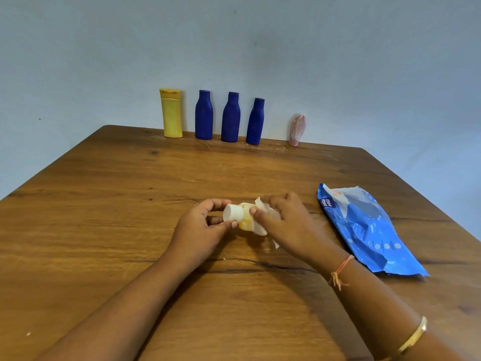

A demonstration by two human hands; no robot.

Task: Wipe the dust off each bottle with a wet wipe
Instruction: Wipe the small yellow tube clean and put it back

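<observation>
— Where does the bottle sit in the person's grasp?

— The small yellow bottle [245,222] lies on its side between both hands, low over the wooden table [156,204]. The left hand [200,225] pinches its white cap [232,212] between thumb and fingertips. The right hand [289,225] is closed around the body, pressing a wet wipe [261,213] against it.

— And the rest?

— Beyond the hands, against the wall, stand a tall yellow bottle [171,113], three blue bottles [230,117] and a small pinkish bottle [297,130]. Just right of the right hand lies the blue wipe pack [364,230].

— Anything hard to see?

— The bottle's base and most of its body are hidden under the wipe and right palm, so whether it touches the table cannot be told. Part of the wipe trails out below the hand. The pinkish bottle is too blurred to read.
</observation>
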